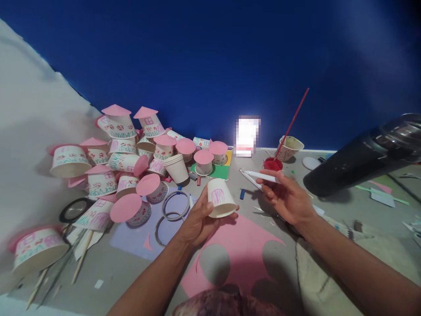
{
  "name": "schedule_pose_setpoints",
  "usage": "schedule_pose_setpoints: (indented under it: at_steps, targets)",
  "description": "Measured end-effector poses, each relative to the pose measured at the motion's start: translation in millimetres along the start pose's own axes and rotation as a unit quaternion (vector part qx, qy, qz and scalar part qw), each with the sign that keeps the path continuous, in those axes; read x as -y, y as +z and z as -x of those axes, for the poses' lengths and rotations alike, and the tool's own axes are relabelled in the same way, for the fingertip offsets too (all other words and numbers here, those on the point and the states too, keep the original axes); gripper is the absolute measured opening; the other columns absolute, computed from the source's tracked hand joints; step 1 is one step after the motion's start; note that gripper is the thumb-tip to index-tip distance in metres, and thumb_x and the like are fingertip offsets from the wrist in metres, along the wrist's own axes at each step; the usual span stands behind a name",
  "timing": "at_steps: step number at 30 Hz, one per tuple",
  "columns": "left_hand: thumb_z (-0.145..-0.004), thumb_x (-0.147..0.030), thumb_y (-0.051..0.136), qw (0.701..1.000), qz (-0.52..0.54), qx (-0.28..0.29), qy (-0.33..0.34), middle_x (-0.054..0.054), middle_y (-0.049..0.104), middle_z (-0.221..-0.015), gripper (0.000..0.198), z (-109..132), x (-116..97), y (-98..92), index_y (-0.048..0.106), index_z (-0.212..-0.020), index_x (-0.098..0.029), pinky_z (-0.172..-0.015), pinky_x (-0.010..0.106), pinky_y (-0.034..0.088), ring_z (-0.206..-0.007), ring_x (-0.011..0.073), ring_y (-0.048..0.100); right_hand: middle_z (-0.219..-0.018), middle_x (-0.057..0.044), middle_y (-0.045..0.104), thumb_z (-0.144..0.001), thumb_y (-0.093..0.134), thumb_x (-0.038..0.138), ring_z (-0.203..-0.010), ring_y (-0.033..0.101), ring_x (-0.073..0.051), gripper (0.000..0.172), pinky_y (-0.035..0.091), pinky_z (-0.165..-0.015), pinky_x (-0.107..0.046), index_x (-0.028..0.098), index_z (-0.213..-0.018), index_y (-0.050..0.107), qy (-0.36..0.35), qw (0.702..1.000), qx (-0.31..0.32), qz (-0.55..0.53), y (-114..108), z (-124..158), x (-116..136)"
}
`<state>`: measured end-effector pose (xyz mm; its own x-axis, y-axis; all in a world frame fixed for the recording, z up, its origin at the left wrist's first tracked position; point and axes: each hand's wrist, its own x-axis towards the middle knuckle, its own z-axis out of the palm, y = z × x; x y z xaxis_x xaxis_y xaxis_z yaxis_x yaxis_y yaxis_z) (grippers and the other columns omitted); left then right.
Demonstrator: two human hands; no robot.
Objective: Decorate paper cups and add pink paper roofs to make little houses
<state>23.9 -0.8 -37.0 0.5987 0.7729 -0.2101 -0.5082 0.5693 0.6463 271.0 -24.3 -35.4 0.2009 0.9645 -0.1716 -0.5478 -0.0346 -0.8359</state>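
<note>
My left hand (199, 224) is wrapped round a white paper cup (226, 199), tilted with its wide rim toward the lower right. A purple-pink arched door is drawn on the cup's side. To the right, my right hand (291, 199) grips a white marker pen (261, 176), its tip pointing left, apart from the cup. Beneath both hands lies a pink paper sheet (245, 239) with round holes cut out. On the left many decorated paper cups (101, 182) with pink paper cone roofs are piled. A stack of plain cups (176, 169) leans beside them.
Silver rings (176, 215) rest on a purple sheet (131, 237). A dark bottle (358, 160) stands tilted in view at right, near a red container (273, 164) with a red stick. Cloth (329, 267) lies at lower right. A bright pixelated patch (247, 136) is at the wall.
</note>
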Motion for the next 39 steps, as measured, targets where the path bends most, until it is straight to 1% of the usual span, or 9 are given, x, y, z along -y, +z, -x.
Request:
schedule_pose_setpoints:
  at_steps: [8,12,17,26,29,32,34,37,39]
  targets:
    - [-0.065,-0.052,0.097,0.997,-0.061,-0.044,0.013,0.013,0.073,-0.111,0.098,-7.6,3.5,-2.8,0.048,-0.144,-0.023,-0.078,0.053,0.065,-0.091,0.0373,0.078,-0.088,-0.013,0.082,-0.066,0.097,0.042,-0.053,0.051,-0.010,0.040,0.034,-0.045,-0.023,0.022,-0.099,0.086,0.035,0.997,0.017,0.065,-19.2,7.7,-10.3]
    - [-0.063,-0.052,0.098,0.994,-0.076,-0.062,0.049,0.014,0.069,-0.127,0.102,-10.3,6.7,-4.8,0.046,-0.146,-0.026,-0.093,0.053,0.061,-0.105,0.0342,0.075,-0.068,-0.005,0.074,-0.064,0.099,0.041,-0.050,0.048,-0.007,0.038,0.033,-0.047,-0.021,0.022,-0.093,0.086,0.024,0.996,-0.022,0.080,-22.7,6.4,-12.4]
    - [-0.052,-0.047,0.103,0.952,-0.246,-0.095,0.153,0.013,0.058,-0.146,0.109,-11.6,14.5,-11.1,0.046,-0.143,-0.030,-0.105,0.046,0.054,-0.128,0.0340,0.064,-0.075,-0.007,0.075,-0.068,0.094,0.050,-0.054,0.049,-0.009,0.042,0.034,-0.046,-0.023,0.022,-0.098,0.086,0.007,0.997,-0.028,0.070,-23.2,4.7,-13.5]
    - [-0.068,-0.016,0.089,0.661,-0.688,-0.120,0.274,0.018,0.048,-0.154,0.099,-18.2,25.4,-37.4,0.034,-0.150,-0.026,-0.118,0.061,0.041,-0.144,0.0398,0.050,-0.083,-0.007,0.079,-0.066,0.090,0.033,-0.056,0.052,-0.010,0.035,0.038,-0.045,-0.022,0.021,-0.097,0.081,0.007,0.998,-0.046,0.048,-22.1,-0.2,-8.9]
    - [-0.074,-0.027,0.089,0.584,-0.725,-0.100,0.351,0.021,0.040,-0.159,0.104,-10.3,16.6,-25.3,0.026,-0.157,-0.025,-0.119,0.064,0.039,-0.150,0.0426,0.041,-0.082,-0.006,0.078,-0.066,0.087,0.032,-0.056,0.053,-0.011,0.034,0.037,-0.044,-0.021,0.020,-0.096,0.078,0.000,0.997,-0.057,0.044,-24.3,-3.6,-9.4]
    - [-0.096,-0.025,0.069,0.520,-0.754,-0.098,0.389,0.016,0.061,-0.135,0.059,-1.0,6.5,7.5,0.041,-0.148,-0.023,-0.107,0.049,0.053,-0.128,0.0311,0.061,-0.077,-0.003,0.075,-0.065,0.084,0.031,-0.053,0.050,-0.010,0.032,0.035,-0.044,-0.021,0.021,-0.094,0.075,-0.012,0.997,-0.064,0.031,-26.5,-7.6,-8.8]
    - [-0.104,-0.017,0.050,0.496,-0.821,-0.045,0.281,0.010,0.069,-0.110,0.028,-3.1,6.0,35.1,0.055,-0.131,-0.021,-0.088,0.037,0.059,-0.101,0.0236,0.072,-0.072,-0.001,0.072,-0.065,0.082,0.030,-0.051,0.045,-0.008,0.029,0.033,-0.043,-0.020,0.022,-0.092,0.073,-0.021,0.998,-0.062,0.022,-27.2,-9.6,-8.2]
    - [-0.098,-0.004,0.044,0.402,-0.915,-0.004,0.035,0.011,0.069,-0.106,0.028,-24.3,17.7,69.7,0.063,-0.114,-0.018,-0.081,0.036,0.059,-0.097,0.0264,0.074,-0.070,0.001,0.069,-0.067,0.079,0.030,-0.049,0.041,-0.007,0.027,0.029,-0.043,-0.020,0.022,-0.091,0.070,-0.034,0.998,-0.057,0.018,-27.5,-10.9,-7.9]
    - [-0.097,-0.004,0.046,0.387,-0.922,-0.023,0.007,0.016,0.067,-0.112,0.026,-44.5,29.4,82.1,0.064,-0.112,-0.013,-0.077,0.037,0.060,-0.097,0.0290,0.076,-0.070,0.001,0.069,-0.068,0.079,0.031,-0.048,0.041,-0.007,0.027,0.028,-0.042,-0.020,0.022,-0.091,0.069,-0.041,0.997,-0.057,0.022,-27.3,-10.9,-8.2]
